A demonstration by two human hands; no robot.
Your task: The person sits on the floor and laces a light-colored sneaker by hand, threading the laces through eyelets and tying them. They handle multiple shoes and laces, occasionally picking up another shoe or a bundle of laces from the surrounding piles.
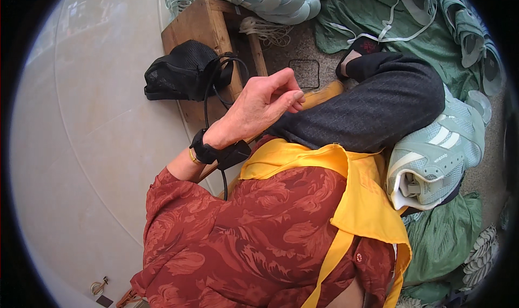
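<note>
My left hand (265, 102) is raised over my lap, its thumb and fingers pinched together. Anything between the fingertips is too small or hidden to make out. A black strap with a small box (211, 150) and a gold band (193, 156) circle that wrist. On the right of my lap lies a pale blue-green shoe upper (432, 156) with white stripes, its opening facing me. Apart from the left hand, it rests on my dark trousers (367, 108). My right hand is out of sight; only a bit of bare arm (348, 296) shows at the lower edge.
A wooden stand (200, 29) carries more uppers (270, 0). Beside it are a black mesh bag (181, 73) and a black cable (206, 102). Green sacking (346, 24), stacked uppers (462, 29) and a green bundle (446, 232) surround me. A yellow apron (367, 200) covers my front.
</note>
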